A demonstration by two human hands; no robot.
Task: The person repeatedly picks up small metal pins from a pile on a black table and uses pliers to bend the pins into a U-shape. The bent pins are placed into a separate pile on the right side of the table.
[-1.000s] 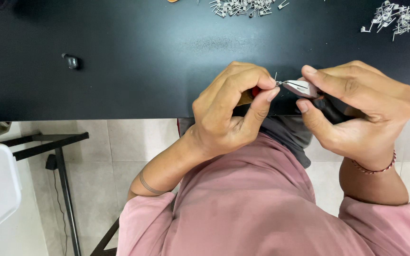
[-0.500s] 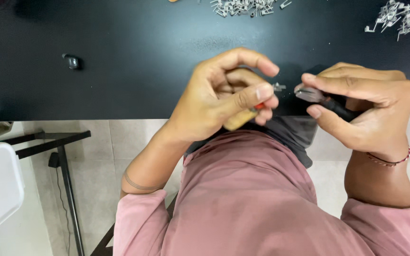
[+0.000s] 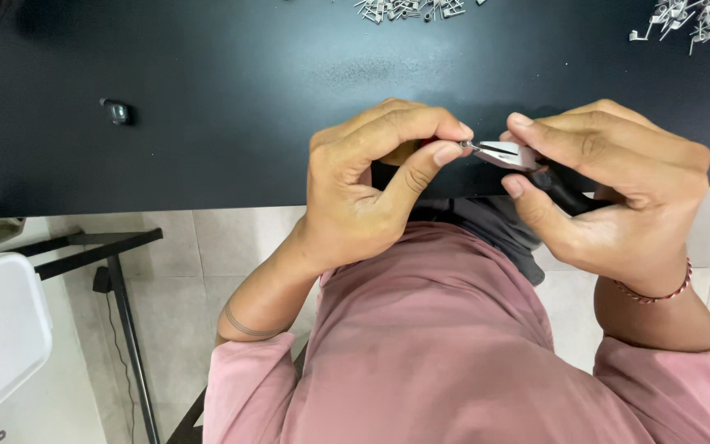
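A tiny metal part (image 3: 468, 145) sits pinched between the left hand's (image 3: 371, 185) thumb and forefinger, touching the silver tip of small pliers (image 3: 509, 154). The right hand (image 3: 610, 193) is closed around the pliers' dark handles. Beyond both hands, on the black table (image 3: 232, 99), lie two heaps of small metal pieces (image 3: 408, 8).

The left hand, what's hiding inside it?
The left hand pinches a tiny metal piece at its fingertips, meeting the pliers in the right hand. A bit of orange shows behind the fingers; the rest is covered.
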